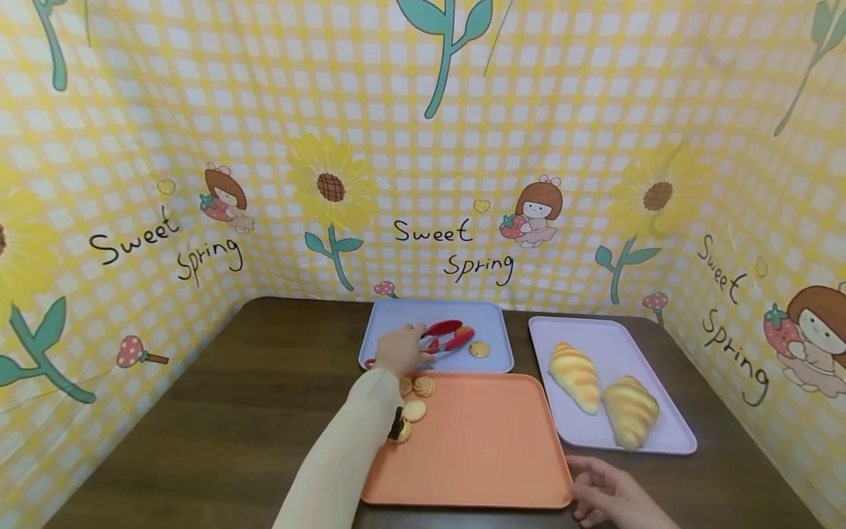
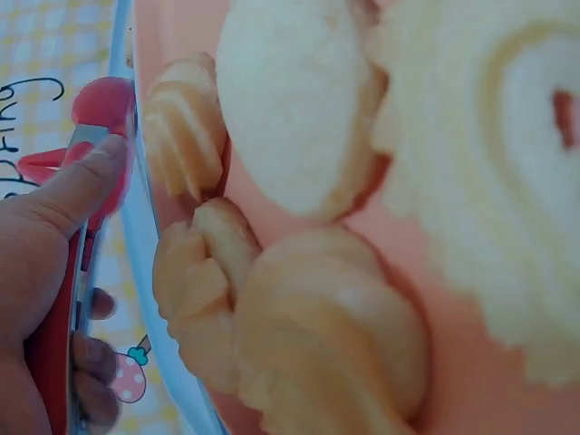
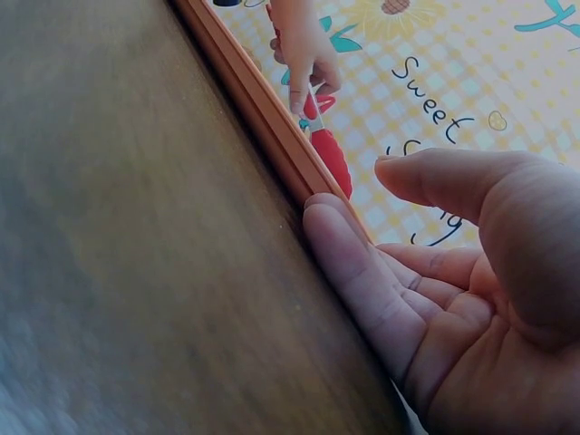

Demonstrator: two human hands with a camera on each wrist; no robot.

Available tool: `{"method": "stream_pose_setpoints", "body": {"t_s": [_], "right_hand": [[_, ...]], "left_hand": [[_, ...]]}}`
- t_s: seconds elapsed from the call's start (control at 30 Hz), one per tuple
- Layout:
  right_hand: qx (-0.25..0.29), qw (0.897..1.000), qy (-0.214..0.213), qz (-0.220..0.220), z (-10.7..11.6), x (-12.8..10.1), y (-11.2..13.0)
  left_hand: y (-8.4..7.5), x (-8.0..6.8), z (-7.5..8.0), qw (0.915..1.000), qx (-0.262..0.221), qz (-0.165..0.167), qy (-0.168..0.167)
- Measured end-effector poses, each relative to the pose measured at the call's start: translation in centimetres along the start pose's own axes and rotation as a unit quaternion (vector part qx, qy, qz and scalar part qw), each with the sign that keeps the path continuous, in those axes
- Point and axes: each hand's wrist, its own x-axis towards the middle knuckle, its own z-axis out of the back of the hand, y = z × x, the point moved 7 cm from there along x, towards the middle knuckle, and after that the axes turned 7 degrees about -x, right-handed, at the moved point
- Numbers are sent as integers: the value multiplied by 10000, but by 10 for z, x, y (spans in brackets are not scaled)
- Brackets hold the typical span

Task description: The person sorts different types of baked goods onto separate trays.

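Note:
Over the blue tray [image 1: 396, 313], my left hand [image 1: 399, 350] grips a pair of red tongs [image 1: 459, 340], their tips pointing right. A cookie [image 1: 466, 332] shows between or just behind the tips; I cannot tell whether it is pinched. Another round cookie [image 1: 479, 350] with dark specks lies on the blue tray beside them. In the left wrist view, the thumb [image 2: 91, 177] presses along the tongs. At the front right corner of the orange tray [image 1: 489, 441], my right hand [image 1: 611, 491] touches the rim with loosely bent fingers.
Several cookies, among them a swirled cookie [image 1: 425, 386] and a pale oval cookie [image 1: 414, 411], lie along the orange tray's left side. On the right, a lavender tray [image 1: 615, 338] carries a striped croissant [image 1: 573, 376] and a browner croissant [image 1: 631, 411]. A checked cloth [image 1: 423, 162] surrounds the dark table [image 1: 218, 411].

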Motion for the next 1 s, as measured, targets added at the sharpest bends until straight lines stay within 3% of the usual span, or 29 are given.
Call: {"method": "stream_pose_setpoints", "body": {"t_s": [0.27, 0.6, 0.83, 1.0], "right_hand": [[-17, 10000, 29, 38, 1, 0, 0], [173, 9998, 59, 58, -2, 1, -2], [160, 9998, 94, 73, -1, 1, -1], [153, 9997, 125, 122, 0, 2, 0]], "left_hand": [[-4, -5, -1, 9992, 39, 289, 276], [7, -6, -4, 9969, -564, 364, 423], [11, -17, 15, 9928, -1084, 324, 385], [14, -23, 22, 9911, -1291, 119, 310]]}}
